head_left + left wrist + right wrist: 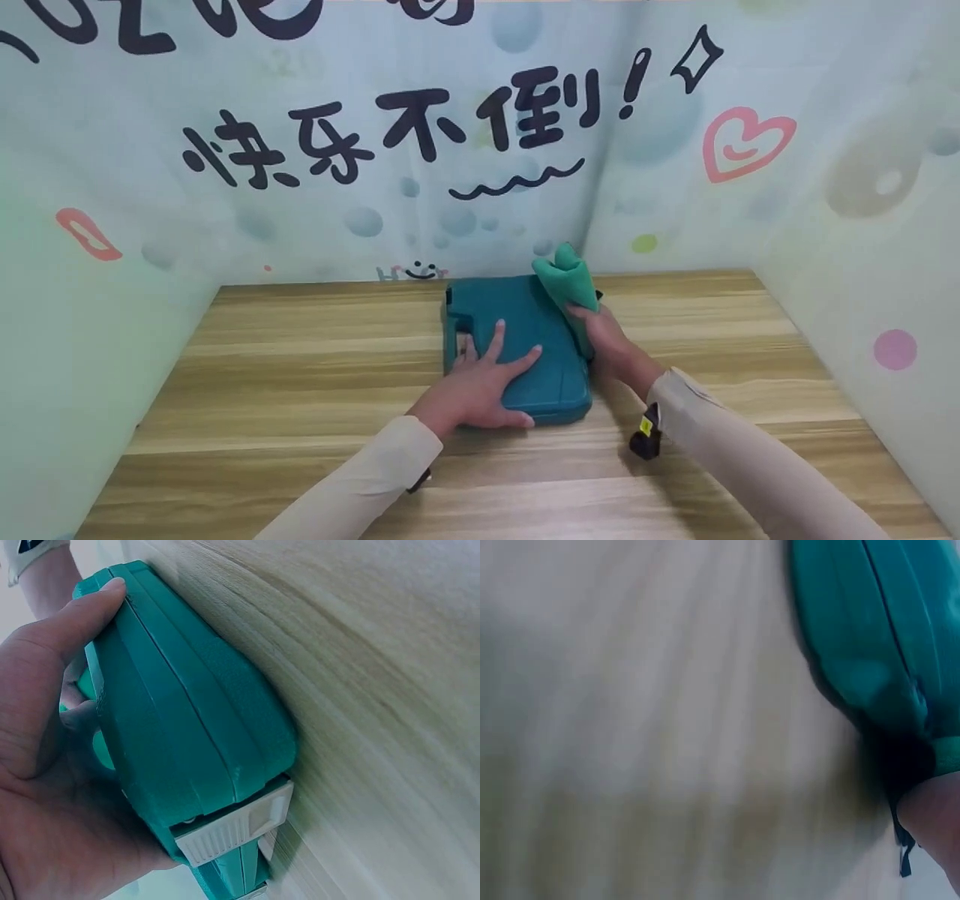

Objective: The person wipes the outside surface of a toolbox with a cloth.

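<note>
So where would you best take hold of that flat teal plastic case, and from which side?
Probably by the handle along the case's left edge, coming from the left: the recess beside it leaves room for fingers to curl round, and the case lies flat.

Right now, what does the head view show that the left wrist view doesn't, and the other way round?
Only the head view shows the black lettering and pink heart. Only the left wrist view shows the ridged face of a pale latch on the green case. Both show that case, the left hand on it and the wooden table.
</note>
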Motion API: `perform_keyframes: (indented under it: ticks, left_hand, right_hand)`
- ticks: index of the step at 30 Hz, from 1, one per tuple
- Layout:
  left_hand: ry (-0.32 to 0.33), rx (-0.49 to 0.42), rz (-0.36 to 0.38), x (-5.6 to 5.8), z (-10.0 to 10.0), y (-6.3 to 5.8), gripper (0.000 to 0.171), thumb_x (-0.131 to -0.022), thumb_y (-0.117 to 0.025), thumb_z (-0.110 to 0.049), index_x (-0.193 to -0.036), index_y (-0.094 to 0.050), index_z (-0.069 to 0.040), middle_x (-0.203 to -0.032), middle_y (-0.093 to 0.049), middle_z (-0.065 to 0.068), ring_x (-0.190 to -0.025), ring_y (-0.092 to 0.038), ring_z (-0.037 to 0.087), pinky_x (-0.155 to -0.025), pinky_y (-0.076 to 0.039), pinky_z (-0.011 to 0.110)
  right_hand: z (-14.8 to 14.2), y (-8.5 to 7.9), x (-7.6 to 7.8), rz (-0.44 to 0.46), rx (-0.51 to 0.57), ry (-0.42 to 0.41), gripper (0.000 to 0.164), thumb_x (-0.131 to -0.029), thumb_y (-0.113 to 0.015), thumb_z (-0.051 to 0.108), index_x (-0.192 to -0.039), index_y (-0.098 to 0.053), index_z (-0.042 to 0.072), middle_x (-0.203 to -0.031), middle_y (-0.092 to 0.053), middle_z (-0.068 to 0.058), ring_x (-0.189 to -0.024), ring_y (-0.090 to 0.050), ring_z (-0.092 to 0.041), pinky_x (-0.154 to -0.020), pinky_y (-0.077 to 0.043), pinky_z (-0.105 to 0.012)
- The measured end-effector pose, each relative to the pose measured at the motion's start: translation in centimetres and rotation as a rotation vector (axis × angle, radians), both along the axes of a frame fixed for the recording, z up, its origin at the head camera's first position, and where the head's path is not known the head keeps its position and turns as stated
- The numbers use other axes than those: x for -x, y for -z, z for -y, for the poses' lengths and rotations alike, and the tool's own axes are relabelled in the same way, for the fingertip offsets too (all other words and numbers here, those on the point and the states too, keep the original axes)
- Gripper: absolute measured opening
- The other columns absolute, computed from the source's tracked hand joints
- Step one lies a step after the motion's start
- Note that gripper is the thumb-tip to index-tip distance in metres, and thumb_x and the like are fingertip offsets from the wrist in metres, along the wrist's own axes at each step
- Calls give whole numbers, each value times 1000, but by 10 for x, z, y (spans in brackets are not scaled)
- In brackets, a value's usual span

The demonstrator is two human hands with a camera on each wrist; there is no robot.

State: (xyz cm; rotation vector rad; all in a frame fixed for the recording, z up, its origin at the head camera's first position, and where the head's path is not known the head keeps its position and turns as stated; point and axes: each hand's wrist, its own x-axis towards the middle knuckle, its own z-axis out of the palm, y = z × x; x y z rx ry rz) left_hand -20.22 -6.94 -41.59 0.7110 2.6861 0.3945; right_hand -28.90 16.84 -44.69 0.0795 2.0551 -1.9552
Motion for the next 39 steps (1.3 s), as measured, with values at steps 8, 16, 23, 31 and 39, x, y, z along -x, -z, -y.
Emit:
perform_keyframes:
  ticks: [8, 16, 23, 31, 39]
  left_hand:
    - [20, 1, -12, 1, -3, 0, 98, -85, -69, -67, -162, -15, -42, -167, 14, 14, -139, 6, 66, -110, -20, 69]
    - [23, -28, -15, 0, -4, 4, 97, -85, -70, -66, -162, -17, -42, -167, 13, 15, -139, 6, 66, -111, -20, 68]
    - [18, -15, -22, 0, -4, 3, 97, -85, -70, -67, -162, -16, -42, -167, 14, 15, -139, 5, 66, -112, -16, 67]
    - [16, -4, -42, 0, -5, 4, 97, -86, -68, -68, -162, -16, -42, -167, 13, 15, -139, 4, 66, -112, -18, 67]
    - [-14, 8, -53, -1, -3, 6, 97, -85, -67, -70, -162, -17, -42, -168, 13, 15, -140, 4, 66, -112, -19, 67]
  right_hand:
    - [-5, -4, 17, 0, -19, -7, 66, -108, -47, 31, -160, -12, 10, -160, -24, -14, -145, -22, -35, -117, -12, -59]
    - [-12, -3, 19, 3, -39, -67, 70, -107, -47, 32, -160, -9, 6, -160, -22, -16, -144, -23, -35, -118, -12, -56]
    - [-10, 2, 6, -16, -6, -88, 71, -107, -48, 33, -161, -7, 9, -163, -20, -12, -147, -20, -33, -118, -10, -56]
    - [-15, 8, -28, 8, 61, -81, 72, -106, -51, 34, -160, -10, 9, -161, -24, -13, -146, -24, -32, -118, -14, -55]
    - [-10, 12, -64, 6, 15, -23, 74, -104, -55, 33, -157, -14, 2, -158, -28, -17, -145, -25, -33, -119, -13, -53]
